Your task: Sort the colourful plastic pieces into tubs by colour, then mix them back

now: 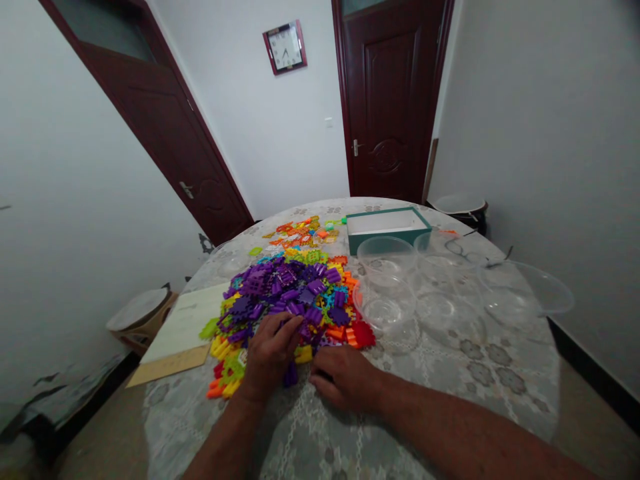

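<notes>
A large heap of colourful plastic building pieces (295, 293) lies in the middle of the table, purple ones on top, with yellow, orange, red, green and blue around the edges. My left hand (271, 347) is at the heap's near side, fingers bent and drawn together among purple pieces; whatever they grip is hidden. Just to its right, my right hand (343, 377) rests low by the table, curled closed with its contents out of sight. A yellow piece (303, 354) shows between the hands, and a purple piece (290, 375) lies beside my left wrist.
Several clear plastic bowls (385, 308) stand right of the heap, with eyeglasses (470, 252) among them. Behind is a green-sided open box (390, 235). Flat orange pieces (300, 232) are scattered farther back. Paper (187, 320) and a tan card (170, 365) lie left; stools flank the round table.
</notes>
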A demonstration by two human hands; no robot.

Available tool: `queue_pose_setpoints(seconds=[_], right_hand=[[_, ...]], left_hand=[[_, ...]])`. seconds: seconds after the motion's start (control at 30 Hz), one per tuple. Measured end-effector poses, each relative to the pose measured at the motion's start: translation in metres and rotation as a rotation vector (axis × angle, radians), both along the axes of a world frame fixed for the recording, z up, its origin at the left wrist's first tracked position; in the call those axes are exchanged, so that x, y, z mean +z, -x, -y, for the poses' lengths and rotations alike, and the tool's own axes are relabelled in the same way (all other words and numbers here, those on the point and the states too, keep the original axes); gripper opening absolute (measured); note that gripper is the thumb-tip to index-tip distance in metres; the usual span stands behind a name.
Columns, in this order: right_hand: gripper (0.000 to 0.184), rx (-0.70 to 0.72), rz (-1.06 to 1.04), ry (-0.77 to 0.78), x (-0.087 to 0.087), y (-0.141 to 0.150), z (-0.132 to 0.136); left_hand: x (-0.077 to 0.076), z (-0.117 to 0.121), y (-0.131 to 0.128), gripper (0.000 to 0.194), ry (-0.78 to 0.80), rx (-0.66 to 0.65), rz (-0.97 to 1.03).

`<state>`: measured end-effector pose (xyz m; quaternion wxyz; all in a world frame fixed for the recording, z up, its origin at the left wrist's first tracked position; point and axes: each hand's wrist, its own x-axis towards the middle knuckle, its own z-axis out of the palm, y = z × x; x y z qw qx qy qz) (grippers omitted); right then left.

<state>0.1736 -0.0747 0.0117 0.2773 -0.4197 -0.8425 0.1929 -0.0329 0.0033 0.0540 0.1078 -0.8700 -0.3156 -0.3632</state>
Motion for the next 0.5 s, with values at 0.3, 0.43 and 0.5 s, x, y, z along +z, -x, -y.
queue_pose_setpoints(seconds=[0.3,0.43,0.5], right_hand=[[0.013,0.007,0.01,-0.025,-0.001,0.001,-0.002],[0.011,0.008,0.018,-0.041,-0.004,0.002,-0.003],[0.011,0.008,0.014,-0.054,-0.005,0.003,-0.003]], left_hand=[[0.024,-0.014,-0.01,0.02,0.153,0.031,0.368],[0.041,-0.006,-0.022,0.017,0.517,0.099,0.831],[0.046,-0.002,-0.029,0.027,0.695,0.114,1.023]])
